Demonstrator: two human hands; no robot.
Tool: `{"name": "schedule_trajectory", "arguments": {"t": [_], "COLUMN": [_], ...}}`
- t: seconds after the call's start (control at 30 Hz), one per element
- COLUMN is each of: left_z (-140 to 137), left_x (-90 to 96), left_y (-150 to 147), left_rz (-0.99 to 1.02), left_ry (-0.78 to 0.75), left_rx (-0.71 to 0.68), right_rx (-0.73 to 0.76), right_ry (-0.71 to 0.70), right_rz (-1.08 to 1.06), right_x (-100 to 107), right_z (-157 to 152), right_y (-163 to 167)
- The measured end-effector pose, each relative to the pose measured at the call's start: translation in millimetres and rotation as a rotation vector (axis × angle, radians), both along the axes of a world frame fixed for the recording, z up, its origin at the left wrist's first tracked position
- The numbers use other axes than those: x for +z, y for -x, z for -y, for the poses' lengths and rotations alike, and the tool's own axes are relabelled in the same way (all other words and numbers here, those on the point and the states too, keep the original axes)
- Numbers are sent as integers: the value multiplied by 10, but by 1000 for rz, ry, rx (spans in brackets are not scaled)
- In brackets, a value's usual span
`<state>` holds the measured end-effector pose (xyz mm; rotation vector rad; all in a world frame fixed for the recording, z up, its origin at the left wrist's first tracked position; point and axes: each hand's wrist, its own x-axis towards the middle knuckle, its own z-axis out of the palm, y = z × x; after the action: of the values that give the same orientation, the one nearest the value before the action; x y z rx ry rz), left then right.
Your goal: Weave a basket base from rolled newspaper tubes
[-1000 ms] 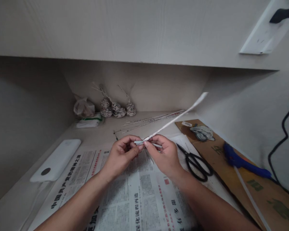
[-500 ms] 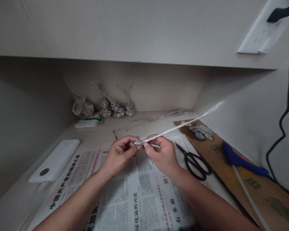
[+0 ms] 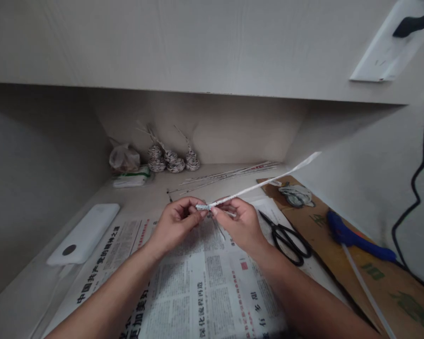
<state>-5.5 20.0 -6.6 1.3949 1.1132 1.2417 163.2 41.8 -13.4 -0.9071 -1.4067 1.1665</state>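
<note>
Thin rolled paper strips (image 3: 257, 187) cross between my two hands above the newspaper (image 3: 183, 292). My left hand (image 3: 176, 221) pinches their short, folded or woven end between thumb and fingers. Close beside it, my right hand (image 3: 242, 223) is closed on the same strips, thumb pressed near the crossing. One long strip slants up to the right and flattens at its tip. A shorter end shows under the right fingers, and another hangs below the hands. How the strips are joined is partly hidden by the fingertips.
Black scissors (image 3: 286, 238) lie right of my right hand. A blue glue gun (image 3: 360, 238) and crumpled plastic (image 3: 297, 195) rest on cardboard (image 3: 325, 259). Behind are loose paper sticks (image 3: 229, 174), several woven paper gourds (image 3: 175, 162) and a plastic bag (image 3: 123, 157). A white power bank (image 3: 85, 235) lies left.
The long strip's tip has dipped slightly and shifted left. Another thin end now shows more clearly hanging beneath my hands. Both hands keep their pinch, and the view has shifted a little.
</note>
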Motion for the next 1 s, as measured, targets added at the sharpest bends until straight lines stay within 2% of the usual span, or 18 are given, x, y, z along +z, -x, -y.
{"name": "schedule_trajectory", "arguments": {"t": [0.2,0.4,0.6,0.83,1.0], "left_z": [16,21,-10,8,8], "left_x": [31,52,45,80,92], "left_y": [-6,1,52,63,65], "left_rz": [6,41,49,-5,20], "left_ry": [7,41,16,6,20], "left_rx": [-16,-59,39,33,37], "right_rx": [4,78,101,-33,-99], "right_ry": [11,53,72,-70,-94], "right_rz": [19,27,32,131,169], "right_x": [-19,11,96,67,84], "right_z": [4,-7,-47,-72,-131], "right_y": [1,-24,-82,-115,-185]}}
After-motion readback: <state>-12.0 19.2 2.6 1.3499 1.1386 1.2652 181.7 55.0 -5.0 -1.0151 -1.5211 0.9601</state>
